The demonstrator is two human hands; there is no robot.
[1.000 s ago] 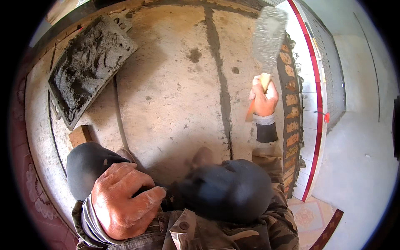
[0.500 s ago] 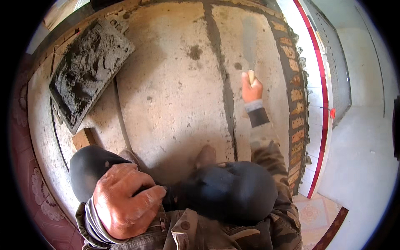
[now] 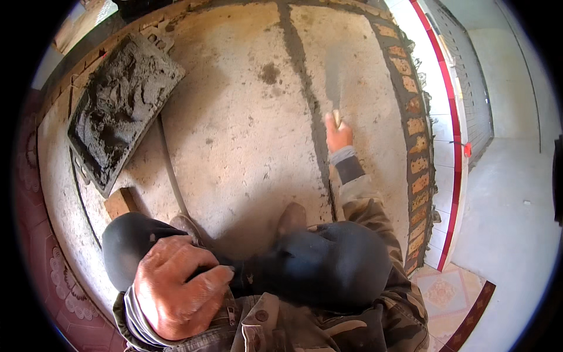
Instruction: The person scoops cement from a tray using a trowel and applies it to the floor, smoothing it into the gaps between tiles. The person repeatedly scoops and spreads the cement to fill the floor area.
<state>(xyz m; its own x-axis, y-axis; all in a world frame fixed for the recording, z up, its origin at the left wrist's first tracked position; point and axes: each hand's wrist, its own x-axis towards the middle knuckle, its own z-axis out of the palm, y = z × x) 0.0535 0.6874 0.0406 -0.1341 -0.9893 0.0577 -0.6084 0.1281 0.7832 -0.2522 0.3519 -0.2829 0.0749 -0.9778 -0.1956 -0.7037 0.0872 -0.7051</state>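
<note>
My right hand (image 3: 338, 136) is stretched out over the pale slab, closed round the light handle of a trowel (image 3: 333, 82). The grey blade points away from me and is smeared by motion. It lies just right of a dark mortar joint (image 3: 305, 76) that runs across the slab; whether it touches the surface I cannot tell. My left hand (image 3: 179, 284) rests on my left knee, fingers curled, with nothing visible in it. At the far left sits a black mortar tray (image 3: 159, 101) heaped with wet grey mortar (image 3: 114, 102).
A strip of bricks set in mortar (image 3: 417, 164) edges the slab on the right, beside a white tiled wall with a red band (image 3: 447, 88). Near the tray lies a wooden block (image 3: 120, 202). My shoes (image 3: 291, 218) stand on the slab. Patterned tiles (image 3: 443, 296) lie lower right.
My right hand has drawn the trowel back toward me and leftward, closer to the mortar joint. The left hand stays on the knee. The whole view has shifted slightly.
</note>
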